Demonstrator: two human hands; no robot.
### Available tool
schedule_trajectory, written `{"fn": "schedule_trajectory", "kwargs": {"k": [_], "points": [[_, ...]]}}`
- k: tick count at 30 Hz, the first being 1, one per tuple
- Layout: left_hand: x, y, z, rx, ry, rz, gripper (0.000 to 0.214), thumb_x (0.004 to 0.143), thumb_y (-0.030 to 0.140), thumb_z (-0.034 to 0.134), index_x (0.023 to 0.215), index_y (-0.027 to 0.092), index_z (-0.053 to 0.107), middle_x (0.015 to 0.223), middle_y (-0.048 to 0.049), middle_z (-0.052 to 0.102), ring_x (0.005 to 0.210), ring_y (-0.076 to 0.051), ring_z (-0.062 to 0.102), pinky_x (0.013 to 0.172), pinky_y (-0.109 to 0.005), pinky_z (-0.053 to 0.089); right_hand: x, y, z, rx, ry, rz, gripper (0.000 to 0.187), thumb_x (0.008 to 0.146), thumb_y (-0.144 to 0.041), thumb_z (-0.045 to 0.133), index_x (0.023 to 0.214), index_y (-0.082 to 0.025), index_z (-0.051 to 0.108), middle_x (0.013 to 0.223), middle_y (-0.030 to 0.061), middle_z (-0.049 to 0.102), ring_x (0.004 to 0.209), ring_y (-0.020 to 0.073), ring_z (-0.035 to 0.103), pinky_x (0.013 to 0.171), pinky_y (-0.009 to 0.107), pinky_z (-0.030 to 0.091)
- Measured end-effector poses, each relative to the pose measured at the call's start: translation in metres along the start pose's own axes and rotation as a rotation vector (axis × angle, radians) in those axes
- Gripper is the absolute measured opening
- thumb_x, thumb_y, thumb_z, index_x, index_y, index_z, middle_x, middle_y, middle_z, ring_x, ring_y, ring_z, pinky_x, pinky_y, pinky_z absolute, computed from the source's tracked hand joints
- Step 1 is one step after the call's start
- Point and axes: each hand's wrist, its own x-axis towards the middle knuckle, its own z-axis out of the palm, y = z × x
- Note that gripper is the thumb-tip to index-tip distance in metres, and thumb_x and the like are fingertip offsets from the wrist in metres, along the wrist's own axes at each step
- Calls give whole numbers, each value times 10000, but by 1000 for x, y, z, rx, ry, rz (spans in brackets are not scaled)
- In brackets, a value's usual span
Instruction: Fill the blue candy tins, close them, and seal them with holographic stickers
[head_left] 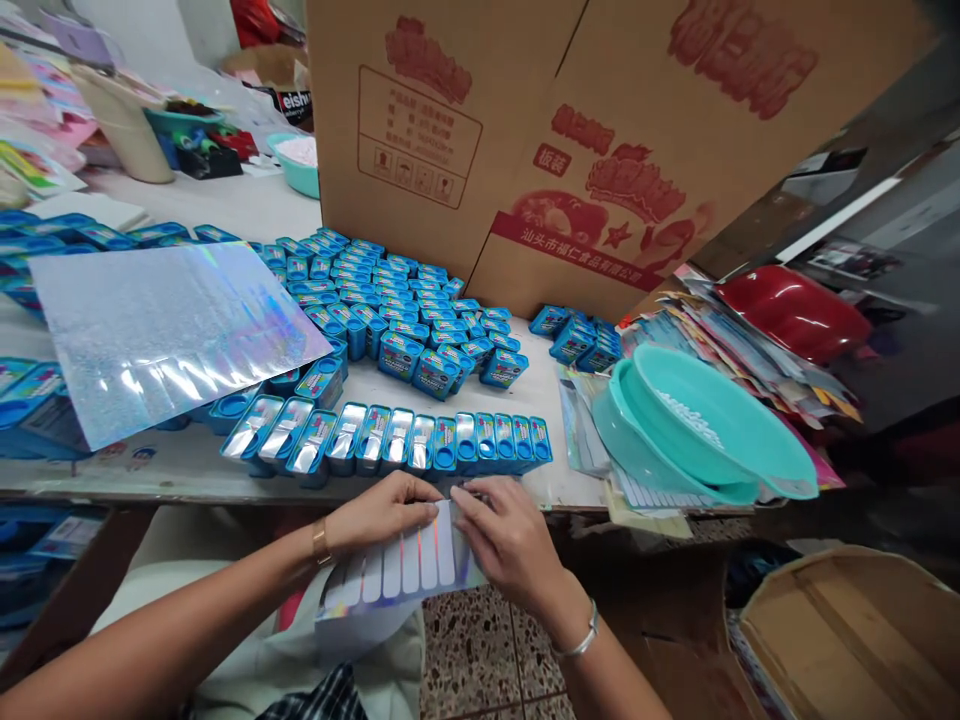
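Note:
A sheet of shiny rainbow-silver strip stickers (390, 568) is held over my lap, in front of the table edge. My left hand (384, 515) grips its upper edge between thumb and fingers. Close beside it, my right hand (508, 530) pinches the sheet's upper right corner; whether a strip is lifted there I cannot make out. Just beyond my hands stands a row of small blue plastic boxes (445, 458) along the table edge. Silvery strips lie over the front of several boxes at the left of the row.
Many more blue boxes (367, 285) crowd the table behind the row. A large holographic sheet (180, 330) lies over boxes at left. A big cardboard carton (517, 120) stands at the back. Stacked turquoise basins (750, 440) and a red tray (795, 310) are at right.

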Motion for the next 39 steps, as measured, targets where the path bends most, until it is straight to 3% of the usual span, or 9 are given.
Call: {"fn": "schedule_trajectory", "kwargs": {"k": [7,12,16,20,24,26,29,32,39], "points": [[1,12,3,-45,-43,-18,350,840,391,542,947,124,743,817,-43,673,653,-121,501,595,-219,351,-22,-8,5,-170,119,-106,395,840,-82,568,1223,-177,579,1108,129,650,1037,261,562,902,478,487],[1,18,6,-42,-16,-23,343,816,392,546,893,120,740,771,-31,657,653,-130,495,599,-226,351,-17,-14,7,62,152,61,198,876,-91,526,1016,-210,598,1056,93,632,999,217,563,860,404,484],[2,-4,13,119,79,21,333,810,321,547,1029,134,714,776,-24,625,680,-142,496,634,-238,372,-3,-19,-5,257,122,207,124,942,-162,448,856,-206,526,868,50,597,843,177,545,746,329,455],[-7,-28,25,217,98,67,665,722,297,692,1354,192,514,880,-11,582,736,-146,498,682,-246,388,19,-13,-24,401,-5,327,176,975,-247,414,823,-212,494,804,16,566,770,147,530,687,274,426],[-16,-26,36,3,23,45,971,559,379,851,1408,204,414,933,-4,568,742,-138,477,642,-223,378,37,1,-24,469,-106,326,182,975,-259,413,828,-209,509,775,-6,557,719,127,518,659,246,416],[-12,-19,40,-119,48,40,809,615,455,807,1312,176,507,872,3,570,706,-130,460,610,-218,359,44,9,-18,480,-132,319,182,970,-260,421,823,-206,513,757,-14,552,694,122,507,645,242,409],[-1,-11,43,-224,121,32,523,796,605,579,970,121,672,768,-15,576,661,-126,439,600,-227,326,52,19,-8,490,-141,311,173,967,-263,429,833,-205,522,760,-14,564,696,125,514,643,243,407],[11,-12,45,-261,237,-16,621,839,687,443,743,110,651,634,-1,514,575,-104,367,551,-228,264,60,25,1,456,-113,296,117,950,-244,471,860,-209,536,800,-6,587,744,138,537,671,255,413],[24,-21,45,-289,373,-20,590,831,692,463,699,129,582,609,20,431,577,-102,317,527,-225,231,74,36,19,247,-8,210,80,925,-188,509,865,-205,559,1024,62,609,1012,204,528,885,358,430]]}}
